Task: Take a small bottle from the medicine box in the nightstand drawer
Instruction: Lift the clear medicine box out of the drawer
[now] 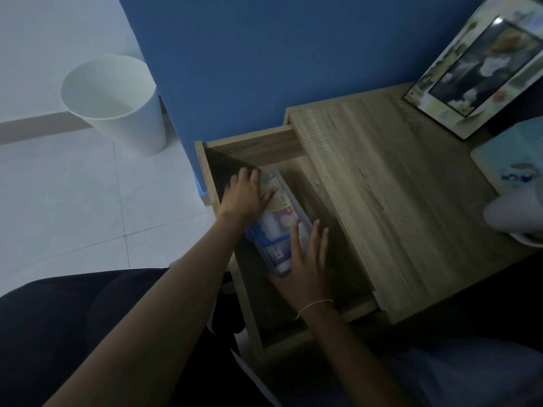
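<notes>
Left hand (pixel 246 195) and right hand (pixel 305 259), fingers spread, nothing gripped, bracket medicine box (pixel 277 221) ends in open drawer (pixel 249 148); evidently steadying it for access.

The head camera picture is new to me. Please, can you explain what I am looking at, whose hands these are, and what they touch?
There is no machine here. A person wears one wide-angle camera on the head, so you look down along their own two bare arms.

The wooden nightstand stands against a blue wall, and its drawer is pulled open. Inside lies a clear medicine box full of small packets and bottles.

The left hand rests on the far end of the box, and the right hand lies flat on its near end. Both have the fingers spread; nothing is lifted yet.

On top of the nightstand stands a picture frame. A white bin stands on the floor.
</notes>
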`<state>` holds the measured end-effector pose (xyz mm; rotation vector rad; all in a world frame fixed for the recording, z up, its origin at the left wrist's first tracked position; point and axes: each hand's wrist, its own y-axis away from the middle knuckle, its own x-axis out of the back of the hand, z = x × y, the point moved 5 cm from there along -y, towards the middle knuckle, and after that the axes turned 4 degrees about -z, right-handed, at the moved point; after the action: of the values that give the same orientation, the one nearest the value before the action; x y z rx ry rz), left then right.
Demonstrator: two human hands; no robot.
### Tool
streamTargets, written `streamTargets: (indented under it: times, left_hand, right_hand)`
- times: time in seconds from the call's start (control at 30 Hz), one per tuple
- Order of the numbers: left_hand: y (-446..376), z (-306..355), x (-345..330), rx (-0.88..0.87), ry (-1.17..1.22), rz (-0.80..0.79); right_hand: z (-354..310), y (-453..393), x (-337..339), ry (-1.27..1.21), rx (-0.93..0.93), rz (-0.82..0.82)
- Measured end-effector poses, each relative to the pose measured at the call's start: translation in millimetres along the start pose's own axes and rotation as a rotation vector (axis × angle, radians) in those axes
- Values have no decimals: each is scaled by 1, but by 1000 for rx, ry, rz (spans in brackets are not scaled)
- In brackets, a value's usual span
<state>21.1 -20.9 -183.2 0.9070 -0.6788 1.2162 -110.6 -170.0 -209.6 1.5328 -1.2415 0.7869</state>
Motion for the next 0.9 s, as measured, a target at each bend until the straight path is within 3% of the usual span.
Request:
streamTargets:
  times: [0.3,0.53,0.73,0.9]
  left_hand:
    - [2,-2,10,124,127,-98]
    - [19,26,69,85,12,83]
    - [31,58,138,37,63,214]
    - [29,100,169,-22,119,250]
  right_hand:
    - [-6,2,6,-69,10,-50]
    - [-26,17,52,-124,70,73]
    - [-50,24,115,-165,173,133]
    - [-32,16,169,-200,229,226]
